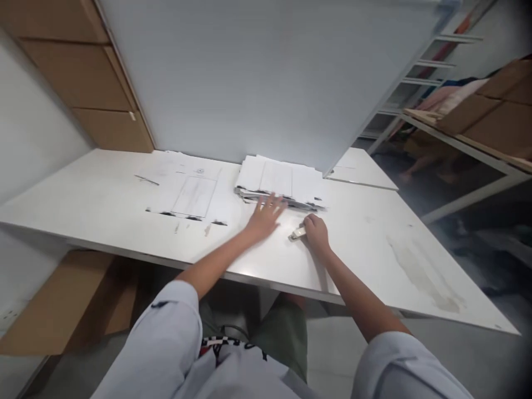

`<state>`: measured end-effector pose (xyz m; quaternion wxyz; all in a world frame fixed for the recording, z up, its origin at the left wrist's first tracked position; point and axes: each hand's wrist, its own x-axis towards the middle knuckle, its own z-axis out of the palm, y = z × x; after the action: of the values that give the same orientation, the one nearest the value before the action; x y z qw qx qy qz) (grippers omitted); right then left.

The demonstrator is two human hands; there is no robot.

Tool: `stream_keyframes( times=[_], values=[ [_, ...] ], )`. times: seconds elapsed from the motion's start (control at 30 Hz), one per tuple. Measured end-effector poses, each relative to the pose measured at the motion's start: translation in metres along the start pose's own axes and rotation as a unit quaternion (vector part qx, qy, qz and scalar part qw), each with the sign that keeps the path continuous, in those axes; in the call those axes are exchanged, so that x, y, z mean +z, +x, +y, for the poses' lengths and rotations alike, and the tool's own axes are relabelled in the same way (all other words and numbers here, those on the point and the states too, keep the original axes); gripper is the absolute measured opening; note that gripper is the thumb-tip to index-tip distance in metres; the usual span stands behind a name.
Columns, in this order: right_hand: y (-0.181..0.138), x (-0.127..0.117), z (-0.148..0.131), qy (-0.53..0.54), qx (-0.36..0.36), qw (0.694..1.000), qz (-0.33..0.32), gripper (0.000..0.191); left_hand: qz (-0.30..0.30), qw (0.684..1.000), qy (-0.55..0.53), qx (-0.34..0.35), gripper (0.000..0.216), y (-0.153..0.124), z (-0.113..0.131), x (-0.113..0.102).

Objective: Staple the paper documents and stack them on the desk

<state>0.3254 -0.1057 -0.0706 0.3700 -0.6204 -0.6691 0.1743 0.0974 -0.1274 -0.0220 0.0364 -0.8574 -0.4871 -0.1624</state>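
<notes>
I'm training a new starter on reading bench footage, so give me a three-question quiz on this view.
1. True or false: the left hand is shut around a pen.
2. What does the right hand grip? A) small pale metal tool B) cup C) tape roll
3. What lies flat, left of the stack of white printed sheets, on the white table?

Key: 1 false, its fingers are spread at the stack's near edge; 2 A; 3 a single white printed sheet.

From the left hand [266,215], the paper stack [279,182] blocks the way at 12 o'clock, with the upright grey panel [266,77] just behind it. The flat sheet [189,191] lies at 10 o'clock. Bare desk [374,244] opens toward 3 and 4 o'clock, past the right hand [316,233].
</notes>
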Motion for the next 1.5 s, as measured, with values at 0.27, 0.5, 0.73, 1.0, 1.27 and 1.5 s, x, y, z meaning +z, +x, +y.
stream_keyframes(
  times=[0.27, 0.5, 0.73, 1.0, 1.27, 1.5],
  values=[
    [-0.006, 0.003, -0.009, -0.060, -0.048, 0.997, 0.006, 0.026, -0.062, 0.960, 0.061, -0.267, 0.062, -0.158, -0.109, -0.061],
    [-0.021, 0.001, -0.019, -0.177, -0.038, 0.978, 0.107, 0.029, -0.035, 0.944, 0.057, -0.324, 0.063, -0.227, -0.042, -0.034],
    [-0.095, 0.024, -0.067, -0.163, -0.191, 0.968, -0.005, 0.044, 0.023, 0.957, -0.035, -0.287, 0.060, -0.246, 0.020, -0.019],
    [-0.196, 0.062, -0.133, -0.181, -0.221, 0.920, -0.267, 0.088, -0.030, 0.961, 0.017, -0.275, 0.059, -0.126, -0.114, -0.071],
    [-0.172, 0.041, -0.149, -0.072, -0.150, 0.930, -0.327, 0.070, -0.018, 0.939, 0.136, -0.317, 0.048, -0.117, -0.158, -0.083],
    [-0.169, 0.039, -0.138, 0.023, -0.145, 0.939, -0.311, 0.053, 0.004, 0.967, 0.125, -0.222, 0.038, -0.143, -0.093, -0.068]
  ],
)
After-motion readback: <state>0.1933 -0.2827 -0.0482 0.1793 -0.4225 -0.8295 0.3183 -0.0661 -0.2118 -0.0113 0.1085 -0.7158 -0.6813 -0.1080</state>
